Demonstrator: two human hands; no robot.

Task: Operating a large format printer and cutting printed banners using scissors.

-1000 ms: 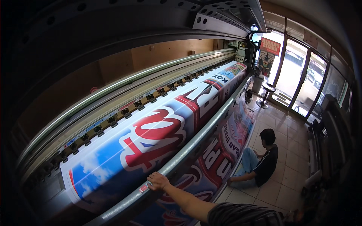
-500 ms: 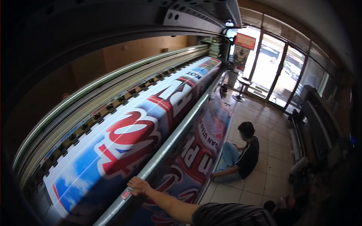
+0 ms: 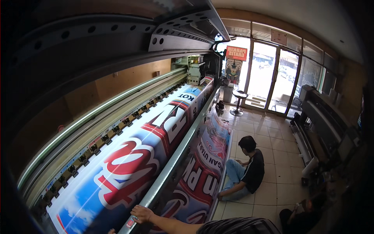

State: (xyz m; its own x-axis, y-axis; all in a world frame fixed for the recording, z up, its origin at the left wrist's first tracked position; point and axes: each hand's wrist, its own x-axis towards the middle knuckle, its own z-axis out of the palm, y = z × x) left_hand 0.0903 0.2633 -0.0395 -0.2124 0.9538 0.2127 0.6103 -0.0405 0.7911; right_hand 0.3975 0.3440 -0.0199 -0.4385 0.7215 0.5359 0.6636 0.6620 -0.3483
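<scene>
In the head view, the right hand (image 3: 142, 213) has its fingers bent over the silver rail (image 3: 165, 172), holding it. Only a trace of what seems the left hand (image 3: 112, 231) shows at the lower edge; its grip cannot be told. The printed banner (image 3: 134, 163) lies across the wide printer (image 3: 97, 33) beyond the rail, and a printed length (image 3: 198, 179) hangs on the near side. A seated co-worker (image 3: 255, 171) has a hand (image 3: 221, 196) by that length's outer edge; an uneven pull there could skew or crease it. Ink, if wet, could smear under fingers straying past the rail.
</scene>
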